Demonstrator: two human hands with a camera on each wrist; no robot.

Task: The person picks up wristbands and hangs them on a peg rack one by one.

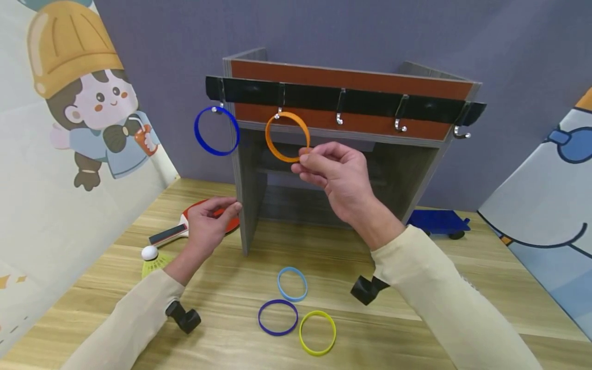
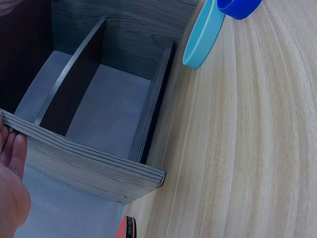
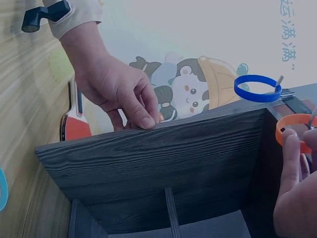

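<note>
My right hand [image 1: 342,180] pinches an orange wristband [image 1: 268,137] by its lower right side. The band's top overlaps the second hook from the left on a black hook rail [image 1: 314,95]. From the leftmost hook hangs a blue wristband [image 1: 222,153]. Lower down, my left hand [image 1: 208,226] grips the front edge of the grey shelf unit's left side panel [image 1: 248,200], thumb and fingers at the edge in the right wrist view. On the table below lie a light blue wristband [image 2: 203,44], a purple-blue wristband [image 2: 240,7] and a yellow wristband [image 1: 317,353].
Three more hooks [image 1: 339,119] on the rail carry nothing. A red table tennis bat [image 1: 168,235] and a shuttlecock [image 1: 150,253] lie left of the shelf unit. Behind its right side sits a blue toy skateboard [image 1: 439,222]. Printed cloth walls [image 1: 28,205] enclose the wooden table.
</note>
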